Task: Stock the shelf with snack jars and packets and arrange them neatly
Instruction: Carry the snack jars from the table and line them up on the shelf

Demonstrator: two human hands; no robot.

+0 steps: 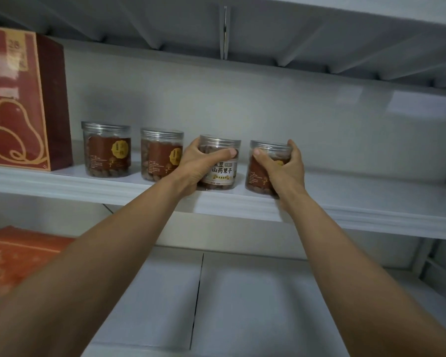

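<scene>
4 jars stand on the shelf [113, 186]; left hand [195, 167] grips the white-labelled jar [220, 166], right hand [285, 166] the end jar [264, 167].

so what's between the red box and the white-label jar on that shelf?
Head view: two brown-label jars, one nearer the red box, one beside the white-label jar, which the left hand grips.

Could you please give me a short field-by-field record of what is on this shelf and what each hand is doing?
shelf: white shelf, four clear jars in a row
far-left item: dark red box, upright
free jars: first jar and second jar, brown labels, untouched
left hand: wrapped around white-label jar, resting on shelf
right hand: grips fourth jar, brown label
lower level: orange box at left
</scene>
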